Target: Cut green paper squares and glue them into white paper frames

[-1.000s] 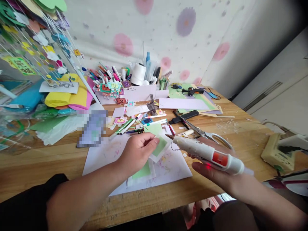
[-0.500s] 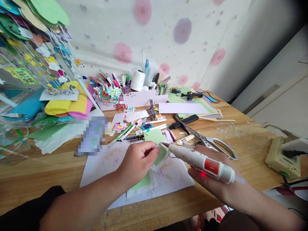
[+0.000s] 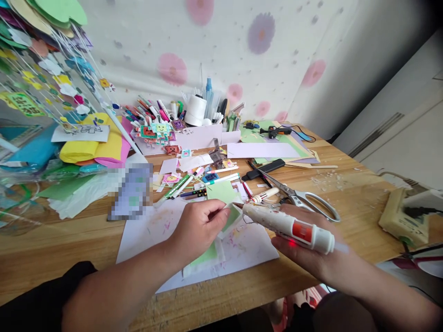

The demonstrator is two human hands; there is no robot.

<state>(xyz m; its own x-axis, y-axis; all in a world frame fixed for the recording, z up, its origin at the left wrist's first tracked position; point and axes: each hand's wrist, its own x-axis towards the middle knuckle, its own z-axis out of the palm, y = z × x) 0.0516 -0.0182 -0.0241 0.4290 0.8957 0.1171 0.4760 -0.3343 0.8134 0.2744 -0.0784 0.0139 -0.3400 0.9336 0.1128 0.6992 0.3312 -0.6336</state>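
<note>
My left hand (image 3: 202, 227) pinches the edge of a small green piece of paper with a pale border (image 3: 232, 221), tilted above the table. My right hand (image 3: 304, 251) is wrapped around a white glue gun (image 3: 277, 221) with an orange label and a red light glowing near its grip. Its nozzle points left and is at the paper's upper edge, close to my left fingertips; whether it touches I cannot tell. Below lies another green piece with a pale border (image 3: 207, 256), on a large white sheet (image 3: 148, 242) with coloured smudges.
Silver scissors (image 3: 308, 203) lie open-bladed just beyond my right hand, near a black-handled cutter (image 3: 265, 169) and several markers (image 3: 182, 185). A power strip (image 3: 403, 216) sits at the right. Pens and a white spool (image 3: 195, 110) stand at the back; hanging paper decorations (image 3: 44, 87) fill the left.
The view has shifted slightly. Both hands keep nearly the same pose, with the glue gun's nozzle still at the paper's edge; the green paper's tilt has changed a little.
</note>
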